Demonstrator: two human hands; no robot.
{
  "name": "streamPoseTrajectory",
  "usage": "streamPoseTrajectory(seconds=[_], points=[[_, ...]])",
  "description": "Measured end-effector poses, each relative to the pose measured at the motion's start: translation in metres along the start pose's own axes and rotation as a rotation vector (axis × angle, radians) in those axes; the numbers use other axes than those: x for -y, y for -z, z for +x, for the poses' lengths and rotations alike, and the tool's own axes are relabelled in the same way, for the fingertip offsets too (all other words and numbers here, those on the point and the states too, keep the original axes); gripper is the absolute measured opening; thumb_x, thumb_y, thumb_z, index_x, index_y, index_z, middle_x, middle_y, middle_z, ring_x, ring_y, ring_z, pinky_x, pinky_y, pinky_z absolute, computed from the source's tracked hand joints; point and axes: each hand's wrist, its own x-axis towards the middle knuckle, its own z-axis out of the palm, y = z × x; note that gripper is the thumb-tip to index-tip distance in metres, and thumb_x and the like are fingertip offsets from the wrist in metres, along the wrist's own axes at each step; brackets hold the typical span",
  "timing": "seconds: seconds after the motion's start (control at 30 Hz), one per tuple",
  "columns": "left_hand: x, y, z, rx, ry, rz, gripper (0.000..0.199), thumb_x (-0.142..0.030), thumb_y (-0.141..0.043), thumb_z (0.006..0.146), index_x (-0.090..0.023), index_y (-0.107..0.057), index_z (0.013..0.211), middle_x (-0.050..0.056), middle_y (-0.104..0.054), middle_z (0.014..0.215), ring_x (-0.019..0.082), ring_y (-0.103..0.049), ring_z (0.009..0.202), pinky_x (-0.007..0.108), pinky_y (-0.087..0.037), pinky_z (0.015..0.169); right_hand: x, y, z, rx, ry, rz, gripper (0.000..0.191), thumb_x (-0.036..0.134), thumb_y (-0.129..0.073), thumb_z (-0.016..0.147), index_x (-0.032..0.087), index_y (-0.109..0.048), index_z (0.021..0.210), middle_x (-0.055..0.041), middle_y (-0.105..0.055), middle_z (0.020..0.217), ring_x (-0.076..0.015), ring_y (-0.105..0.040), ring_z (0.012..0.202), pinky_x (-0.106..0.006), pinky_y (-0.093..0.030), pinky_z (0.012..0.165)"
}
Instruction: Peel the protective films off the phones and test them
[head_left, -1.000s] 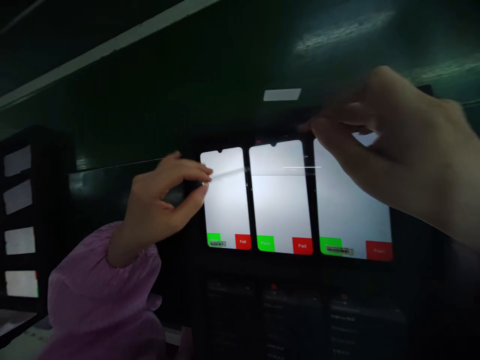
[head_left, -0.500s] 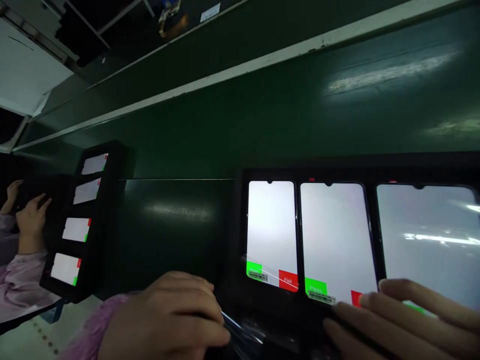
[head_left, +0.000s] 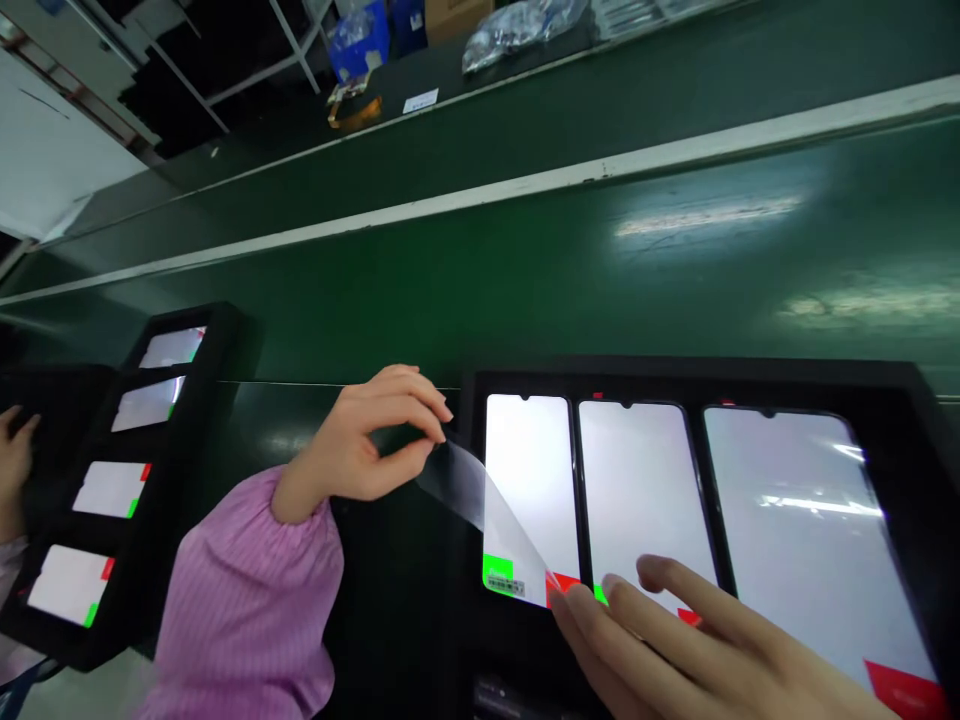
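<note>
My left hand pinches one end of a clear plastic film between thumb and forefinger, left of a black tray. Slanting down across the leftmost phone, the film reaches the fingertips of my right hand, which seem pressed together on its lower corner. Three lit phones lie side by side in the tray, including a middle phone and a right phone. Their screens are white with green and red corner boxes. A barcode label is on the leftmost phone. My right fingers cover part of the middle phone's lower edge.
At left stands another black tray with several lit phones; a co-worker's hand is beside it. The green bench has a pale strip along it. Behind are a blue bin and plastic bags.
My left hand has risen from the tray's front, drawing up the clear film. My right hand has shifted left to the leftmost phone's lower corner. The view has also shifted.
</note>
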Motion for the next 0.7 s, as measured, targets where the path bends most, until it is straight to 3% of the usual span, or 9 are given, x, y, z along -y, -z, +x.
streamPoseTrajectory(seconds=[0.13, 0.27, 0.4, 0.47, 0.57, 0.7], points=[[0.012, -0.025, 0.023, -0.068, -0.027, 0.000, 0.018, -0.009, -0.063, 0.090, -0.024, -0.073, 0.087, 0.001, -0.078, 0.095, 0.019, -0.075, 0.094, 0.041, -0.058, 0.095, -0.001, 0.002, 0.011, 0.020, 0.021, -0.047, 0.040, 0.002, -0.045, 0.095, 0.021, -0.078, 0.084, -0.0026, -0.072, 0.085, -0.0199, -0.057, 0.076, -0.041, -0.047, 0.082], [0.011, -0.048, 0.029, -0.063, 0.130, 0.285, 0.030, -0.012, -0.052, 0.098, -0.024, -0.080, 0.103, 0.008, -0.072, 0.113, 0.024, -0.065, 0.108, 0.047, -0.053, 0.096, -0.011, -0.005, 0.024, 0.058, 0.017, -0.023, 0.026, 0.002, -0.056, 0.089, 0.019, -0.074, 0.080, -0.0029, -0.065, 0.077, -0.0196, -0.054, 0.070, -0.039, -0.043, 0.067], [0.011, -0.056, 0.027, -0.008, 0.235, 0.367, 0.033, -0.022, -0.051, 0.101, -0.023, -0.083, 0.107, 0.011, -0.063, 0.122, 0.029, -0.054, 0.115, 0.056, -0.047, 0.104, -0.038, -0.008, 0.039, 0.083, -0.193, 0.232, 0.025, 0.000, -0.056, 0.094, 0.018, -0.073, 0.094, -0.0019, -0.066, 0.082, -0.0152, -0.059, 0.069, -0.032, -0.046, 0.063], [0.010, -0.053, 0.027, -0.011, 0.268, 0.282, 0.036, -0.024, -0.048, 0.103, -0.026, -0.084, 0.106, 0.008, -0.062, 0.122, 0.028, -0.052, 0.117, 0.055, -0.045, 0.108, -0.054, -0.003, 0.049, 0.000, -0.385, 0.422, 0.018, 0.007, -0.059, 0.099, 0.019, -0.072, 0.097, -0.0008, -0.068, 0.085, -0.0122, -0.061, 0.068, -0.028, -0.048, 0.062], [0.005, -0.042, 0.028, -0.033, 0.313, 0.123, 0.039, -0.026, -0.046, 0.102, -0.030, -0.084, 0.106, 0.005, -0.065, 0.118, 0.026, -0.054, 0.116, 0.050, -0.045, 0.110, -0.073, 0.011, 0.066, -0.221, -0.639, 0.652, 0.005, 0.024, -0.071, 0.098, 0.022, -0.072, 0.093, 0.0014, -0.069, 0.085, -0.0116, -0.061, 0.069, -0.027, -0.048, 0.059], [-0.010, -0.030, 0.028, -0.107, 0.293, 0.038, 0.038, -0.023, -0.047, 0.099, -0.029, -0.085, 0.104, 0.003, -0.068, 0.111, 0.024, -0.058, 0.111, 0.045, -0.049, 0.106, -0.083, 0.029, 0.081, -0.474, -0.754, 0.766, 0.008, 0.027, -0.076, 0.094, 0.025, -0.070, 0.090, 0.0012, -0.066, 0.087, -0.0131, -0.065, 0.081, -0.030, -0.052, 0.067]])
